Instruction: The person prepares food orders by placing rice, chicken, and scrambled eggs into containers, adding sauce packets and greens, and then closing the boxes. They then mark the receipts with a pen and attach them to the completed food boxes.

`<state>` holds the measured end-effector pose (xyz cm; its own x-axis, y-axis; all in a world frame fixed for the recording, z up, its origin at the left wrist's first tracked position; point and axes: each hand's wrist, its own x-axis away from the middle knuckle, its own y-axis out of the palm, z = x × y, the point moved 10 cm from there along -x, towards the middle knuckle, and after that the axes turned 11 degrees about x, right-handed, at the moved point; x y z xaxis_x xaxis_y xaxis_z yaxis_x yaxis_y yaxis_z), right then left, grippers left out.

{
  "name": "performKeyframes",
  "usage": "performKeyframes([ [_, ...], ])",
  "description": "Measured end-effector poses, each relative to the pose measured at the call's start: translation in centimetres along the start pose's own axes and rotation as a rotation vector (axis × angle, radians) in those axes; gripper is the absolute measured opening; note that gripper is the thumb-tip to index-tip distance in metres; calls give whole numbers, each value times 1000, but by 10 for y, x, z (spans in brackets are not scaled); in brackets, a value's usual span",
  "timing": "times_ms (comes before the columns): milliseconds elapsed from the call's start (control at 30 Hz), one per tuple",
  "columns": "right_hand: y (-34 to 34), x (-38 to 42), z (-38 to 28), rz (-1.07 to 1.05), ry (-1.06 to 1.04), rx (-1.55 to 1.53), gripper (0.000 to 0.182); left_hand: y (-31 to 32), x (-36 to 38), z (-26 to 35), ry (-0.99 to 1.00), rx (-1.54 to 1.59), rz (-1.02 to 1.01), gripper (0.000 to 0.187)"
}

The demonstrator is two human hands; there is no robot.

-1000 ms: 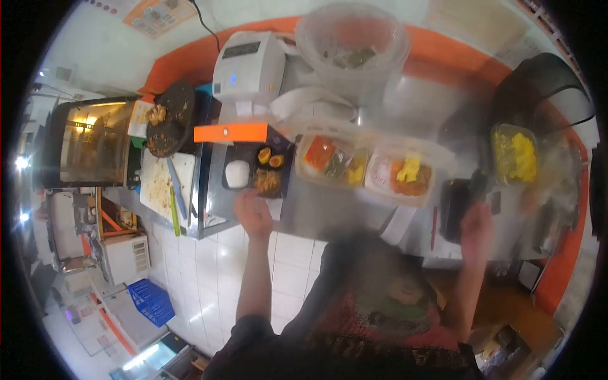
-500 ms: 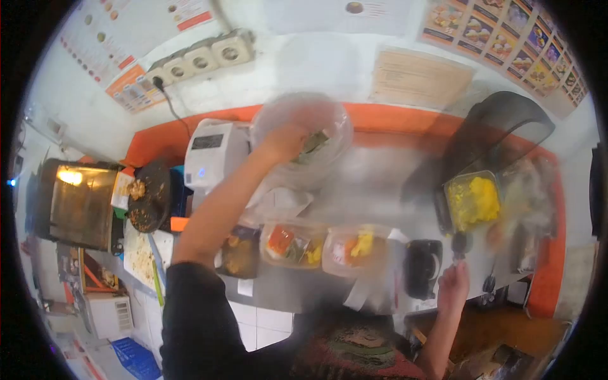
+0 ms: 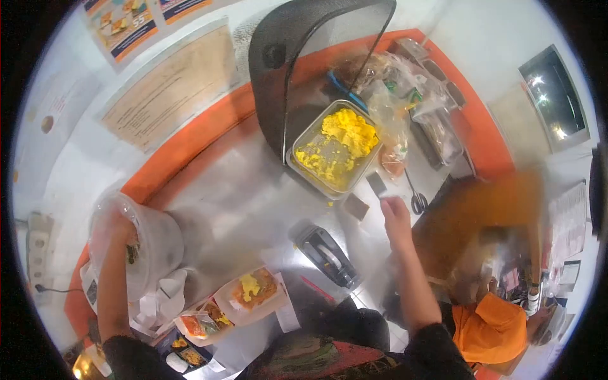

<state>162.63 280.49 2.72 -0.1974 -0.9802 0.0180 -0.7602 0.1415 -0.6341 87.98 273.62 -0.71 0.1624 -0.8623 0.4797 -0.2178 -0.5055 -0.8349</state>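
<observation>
My left hand (image 3: 121,231) reaches down into a clear plastic tub (image 3: 166,244) at the left. Its fingers are hidden by the tub wall, and something greenish shows beside them. My right hand (image 3: 396,217) is closed on a small flat tool (image 3: 376,183) with a dark, squarish end and a pale part by the fingers. The tool is just below a metal tray (image 3: 308,180) of crumbled yellow food (image 3: 351,132). A brown square piece (image 3: 356,207) lies left of this hand, and black-handled scissors (image 3: 418,201) lie to its right.
Two open takeaway boxes hold food: one box (image 3: 256,310) with yellow topping, another (image 3: 201,324) beside it. A black device (image 3: 326,256) stands mid-counter. Plastic bags (image 3: 392,120) sit behind the tray, near a large black lid (image 3: 269,82). A person in an orange shirt (image 3: 491,329) is at right.
My view has turned to the right, bringing the tray and the person in orange into view. My left hand is lower in the tub. My right hand has the tool near the tray.
</observation>
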Motion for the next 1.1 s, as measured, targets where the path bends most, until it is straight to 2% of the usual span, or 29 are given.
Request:
performKeyframes([
  [33,7,-21,3,35,-95,111,21,-6,5,-1,-19,5,22,33],
  [67,11,-42,-4,68,-66,289,21,-15,13,-3,-44,43,60,33],
  [100,17,-60,-13,138,-158,325,18,-32,18,3,-66,91,111,33],
  [167,26,-90,-25,248,-217,538,15,-79,52,12,-208,526,182,34],
  [233,36,-101,-41,316,-310,689,13,-92,91,14,-305,1042,193,38],
  [267,40,-105,-47,355,-358,764,13,-81,107,-3,-317,1061,262,34],
  [300,58,-125,-11,246,-310,833,15,-70,124,-22,-329,1076,331,31],
  [367,76,-131,0,146,-262,902,17,-117,180,4,-367,1084,450,32],
  [433,88,-137,7,64,-230,959,17,-119,223,8,-298,1217,602,32],
  [500,98,-145,10,0,-212,1003,16,-107,258,5,-348,1117,510,29],
  [600,111,-148,-4,-95,-250,998,18,-79,310,5,-501,1319,641,28],
  [700,140,-164,11,-276,-410,1151,24,-76,333,28,-490,1410,603,27],
  [800,154,-192,27,-505,-655,1176,29,-63,355,40,-525,1421,565,27],
  [833,142,-197,28,-489,-628,1115,30,-70,360,45,-491,1344,656,27],
  [900,113,-201,2,-456,-583,995,31,-32,374,43,-542,1539,636,27],
  [933,105,-198,-3,-507,-505,933,32,-11,383,39,-566,1636,625,27],
  [967,99,-190,-7,-559,-428,870,32,3,385,38,-444,1714,575,27],
  [1000,97,-184,-5,-611,-350,806,33,5,391,40,-500,1705,630,26],
  [1067,99,-177,-12,-585,-409,780,32,3,404,50,-615,1676,735,25],
  [1100,101,-174,-13,-572,-434,765,32,-2,402,57,-582,1651,717,25],
])
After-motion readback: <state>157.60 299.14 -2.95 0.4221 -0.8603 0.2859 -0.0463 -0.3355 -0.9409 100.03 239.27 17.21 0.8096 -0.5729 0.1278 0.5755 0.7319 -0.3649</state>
